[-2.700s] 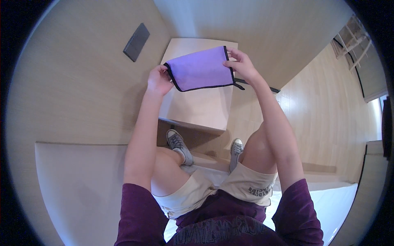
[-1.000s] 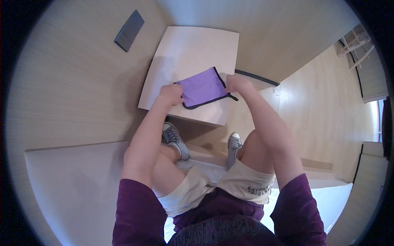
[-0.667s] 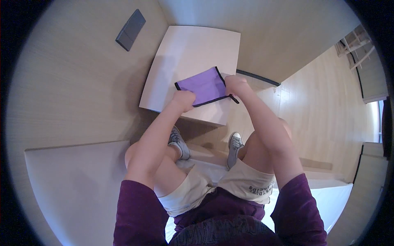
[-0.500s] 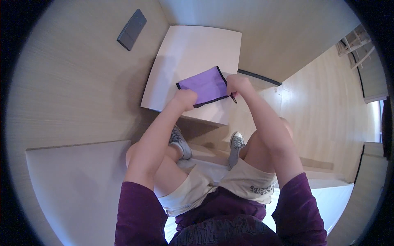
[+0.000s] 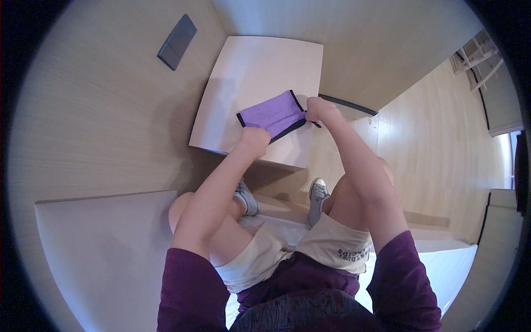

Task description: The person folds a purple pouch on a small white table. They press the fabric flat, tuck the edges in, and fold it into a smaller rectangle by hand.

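A purple cloth (image 5: 269, 112) with black edging lies on the pale top of a small cabinet (image 5: 270, 61). Its near part is creased and raised in a fold that runs between my hands. My left hand (image 5: 256, 140) is closed on the near left part of the cloth, its fingertips hidden beneath. At the right edge, my right hand (image 5: 319, 109) pinches the cloth close to a short black loop (image 5: 316, 123). The far edge rests flat on the cabinet top.
Wood-toned walls border the cabinet at the left and back; a dark switch panel (image 5: 177, 42) is on the left wall. My shoes (image 5: 318, 196) are on the near side of the cabinet. A white surface (image 5: 105, 243) spreads at the lower left, and light wooden floor (image 5: 409, 144) at the right.
My left hand has moved slightly right and nearer to me. The cloth's near part, flatter before, is now folding over, and the black loop has swung up and outward.
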Action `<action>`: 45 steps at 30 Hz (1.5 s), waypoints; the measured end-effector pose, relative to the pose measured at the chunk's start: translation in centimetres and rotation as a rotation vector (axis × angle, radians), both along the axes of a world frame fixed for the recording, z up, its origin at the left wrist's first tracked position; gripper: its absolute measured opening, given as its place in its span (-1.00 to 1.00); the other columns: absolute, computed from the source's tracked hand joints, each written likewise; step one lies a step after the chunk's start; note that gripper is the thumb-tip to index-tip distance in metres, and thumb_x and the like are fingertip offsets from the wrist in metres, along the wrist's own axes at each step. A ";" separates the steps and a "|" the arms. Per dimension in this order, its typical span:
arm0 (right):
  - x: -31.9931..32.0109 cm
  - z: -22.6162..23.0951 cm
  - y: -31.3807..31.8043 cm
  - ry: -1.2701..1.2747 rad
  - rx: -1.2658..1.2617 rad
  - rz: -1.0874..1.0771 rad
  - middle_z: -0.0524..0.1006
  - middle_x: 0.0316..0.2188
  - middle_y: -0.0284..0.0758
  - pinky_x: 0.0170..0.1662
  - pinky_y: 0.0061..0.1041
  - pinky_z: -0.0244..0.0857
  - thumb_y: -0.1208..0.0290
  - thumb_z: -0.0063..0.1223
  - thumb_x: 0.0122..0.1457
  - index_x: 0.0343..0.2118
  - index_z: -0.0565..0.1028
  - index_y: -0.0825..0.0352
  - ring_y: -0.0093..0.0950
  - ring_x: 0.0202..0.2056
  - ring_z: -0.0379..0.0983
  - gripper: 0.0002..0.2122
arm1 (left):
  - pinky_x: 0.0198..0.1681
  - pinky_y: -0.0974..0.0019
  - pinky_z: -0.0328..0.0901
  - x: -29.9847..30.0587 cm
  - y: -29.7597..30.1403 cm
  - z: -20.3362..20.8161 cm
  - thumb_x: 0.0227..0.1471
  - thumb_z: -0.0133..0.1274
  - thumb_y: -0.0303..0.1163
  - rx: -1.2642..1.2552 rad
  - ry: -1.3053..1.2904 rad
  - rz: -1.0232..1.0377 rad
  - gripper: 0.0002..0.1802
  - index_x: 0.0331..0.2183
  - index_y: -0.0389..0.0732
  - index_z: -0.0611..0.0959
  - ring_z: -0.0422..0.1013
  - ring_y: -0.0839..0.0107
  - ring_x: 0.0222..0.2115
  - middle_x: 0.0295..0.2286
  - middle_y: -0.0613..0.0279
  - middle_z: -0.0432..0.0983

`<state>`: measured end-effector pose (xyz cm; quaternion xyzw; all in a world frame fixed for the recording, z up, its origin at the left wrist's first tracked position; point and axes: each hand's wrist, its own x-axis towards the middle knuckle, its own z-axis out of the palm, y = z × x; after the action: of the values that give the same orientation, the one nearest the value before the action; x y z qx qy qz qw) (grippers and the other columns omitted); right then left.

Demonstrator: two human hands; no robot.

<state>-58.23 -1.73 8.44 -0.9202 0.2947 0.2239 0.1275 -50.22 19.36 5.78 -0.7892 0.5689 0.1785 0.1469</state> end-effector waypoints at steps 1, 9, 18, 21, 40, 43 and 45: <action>0.1 -0.1 0.2 -0.002 0.002 0.005 0.59 -0.30 -0.19 -0.24 -0.33 0.42 0.43 0.07 -0.11 -0.33 0.58 0.35 -0.28 -0.27 0.55 -0.76 | -0.20 0.19 0.38 0.1 0.3 -0.2 -0.19 0.11 -0.39 -0.024 -0.023 0.033 -0.73 -0.32 -0.18 0.62 0.47 0.21 -0.21 -0.26 0.12 0.53; 0.4 -1.3 1.0 -0.126 0.208 -0.021 0.54 -0.60 -0.17 -0.44 -0.45 0.41 0.30 0.17 -0.17 -0.55 0.51 0.49 -0.38 -0.52 0.54 -0.72 | -0.23 0.14 0.39 -0.7 0.1 -0.2 -0.20 0.09 -0.35 -0.044 -0.128 -0.046 -0.77 -0.39 -0.19 0.66 0.50 0.18 -0.27 -0.35 0.11 0.56; 1.8 -1.7 -2.8 -0.646 0.534 -0.435 0.54 -0.59 -0.25 -0.58 -0.51 0.37 0.41 0.23 -0.19 -0.37 0.47 0.41 -0.49 -0.63 0.48 -0.70 | -0.28 0.19 0.37 4.2 -0.4 6.4 -0.19 0.08 -0.26 -0.417 0.080 0.370 -0.67 -0.36 -0.28 0.60 0.50 0.22 -0.34 -0.38 0.00 0.54; 2.2 1.4 -1.4 -0.801 0.798 -0.633 0.54 -0.59 -0.26 -0.66 -0.63 0.28 0.47 0.19 -0.12 -0.16 0.38 0.29 -0.59 -0.66 0.44 -0.61 | -0.29 0.27 0.33 7.2 1.2 8.3 -0.17 0.09 -0.27 -0.466 0.303 0.523 -0.67 -0.34 -0.29 0.57 0.47 0.34 -0.37 -0.40 0.06 0.53; 2.0 5.6 -1.6 -0.876 0.355 -0.061 0.57 -0.47 -0.37 -0.36 -0.57 0.32 0.27 0.27 -0.08 -0.43 0.60 0.39 -0.62 -0.44 0.45 -0.75 | -0.27 0.38 0.28 9.1 3.0 10.6 0.15 -0.04 -0.18 -0.957 1.084 0.842 -0.76 -0.23 -0.12 0.49 0.33 0.60 -0.35 -0.38 0.43 0.43; 1.8 6.9 -0.8 -0.595 0.761 -0.142 0.47 -0.57 -0.52 -0.41 -0.70 0.22 0.34 0.22 0.00 -0.46 0.55 0.31 -0.74 -0.50 0.36 -0.84 | -0.31 0.36 0.33 10.5 4.6 8.5 0.14 -0.02 -0.16 -0.671 1.104 0.939 -0.74 -0.22 -0.12 0.50 0.38 0.58 -0.37 -0.37 0.42 0.46; 0.9 7.7 -1.3 -0.452 0.930 -0.155 0.38 -0.64 -0.56 -0.51 -0.74 0.15 0.30 0.21 0.02 -0.53 0.51 0.27 -0.78 -0.58 0.31 -0.84 | -0.33 0.38 0.34 10.2 5.1 8.1 0.15 -0.04 -0.16 -0.577 1.108 0.932 -0.74 -0.24 -0.12 0.50 0.38 0.60 -0.39 -0.40 0.41 0.46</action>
<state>-57.28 -3.07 16.11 -0.7673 0.1966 0.1169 0.5991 -39.98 24.51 13.84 -0.7498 0.1928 0.4348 -0.4600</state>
